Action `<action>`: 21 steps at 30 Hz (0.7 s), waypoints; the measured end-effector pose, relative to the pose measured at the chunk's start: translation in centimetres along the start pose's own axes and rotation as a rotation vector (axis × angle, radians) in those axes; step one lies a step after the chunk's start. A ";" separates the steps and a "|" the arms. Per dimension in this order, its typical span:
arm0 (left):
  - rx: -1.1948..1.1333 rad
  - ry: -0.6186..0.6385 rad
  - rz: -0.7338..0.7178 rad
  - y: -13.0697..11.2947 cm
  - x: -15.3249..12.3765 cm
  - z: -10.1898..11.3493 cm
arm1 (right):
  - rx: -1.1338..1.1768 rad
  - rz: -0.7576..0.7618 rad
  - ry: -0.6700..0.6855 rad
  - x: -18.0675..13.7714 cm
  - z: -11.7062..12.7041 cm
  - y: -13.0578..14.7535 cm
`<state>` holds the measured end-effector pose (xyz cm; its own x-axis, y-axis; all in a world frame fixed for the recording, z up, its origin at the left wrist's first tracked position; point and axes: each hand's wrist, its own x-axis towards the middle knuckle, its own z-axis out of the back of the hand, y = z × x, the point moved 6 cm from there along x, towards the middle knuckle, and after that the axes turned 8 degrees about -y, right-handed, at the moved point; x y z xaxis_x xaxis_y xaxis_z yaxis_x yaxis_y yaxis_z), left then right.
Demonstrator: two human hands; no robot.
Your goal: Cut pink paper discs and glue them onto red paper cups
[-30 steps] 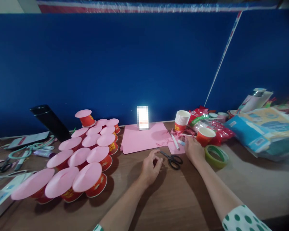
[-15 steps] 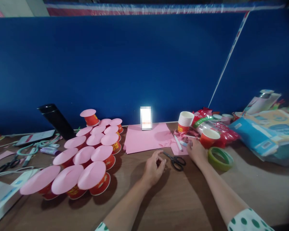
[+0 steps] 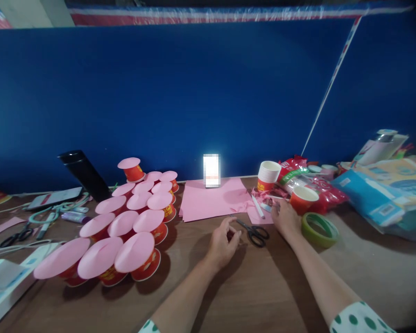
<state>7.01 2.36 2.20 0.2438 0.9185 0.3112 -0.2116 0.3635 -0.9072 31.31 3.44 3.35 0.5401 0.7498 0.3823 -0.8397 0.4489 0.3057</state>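
My left hand (image 3: 223,243) rests low over the wooden table, fingers loosely bent and thumb apart, with nothing visible in it. Just right of it lies a pair of black-handled scissors (image 3: 257,235), blades pointing up-left. My right hand (image 3: 284,219) is at the edge of some crumpled pink paper scraps (image 3: 263,196), its fingers curled down beside a small white-and-blue tube (image 3: 265,207). What its fingertips close on is hidden. A white marker (image 3: 258,206) lies nearby on a pink sheet piece. Larger pink paper sheets (image 3: 211,199) lie stacked beyond my left hand.
On the left stand several upside-down red paper cups topped with pink paper discs (image 3: 134,252). A black bottle (image 3: 85,175), a power strip (image 3: 19,277) and cables lie further left. Stacked cups (image 3: 268,173), one red cup (image 3: 303,199), green tape (image 3: 320,230) and a blue package (image 3: 370,199) are right.
The whole view has shifted slightly, so everything sits a little further right. Both hands keep nearly the same place and pose; nothing has visibly been picked up or put down.
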 end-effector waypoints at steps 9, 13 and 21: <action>-0.049 0.015 0.018 0.7 0.0 -0.3 | -0.031 0.052 0.008 -0.2 -0.2 0.4; -0.024 0.005 0.001 0.5 0.1 -0.2 | -0.039 0.062 -0.024 -0.5 0.2 0.6; -0.047 -0.024 -0.008 1.3 0.4 0.0 | 0.082 0.239 -0.342 -2.0 2.8 1.9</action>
<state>6.88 3.16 1.17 0.2221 0.9193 0.3248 -0.1652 0.3637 -0.9167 28.75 1.43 5.62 0.3304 0.6175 0.7138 -0.9436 0.2320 0.2361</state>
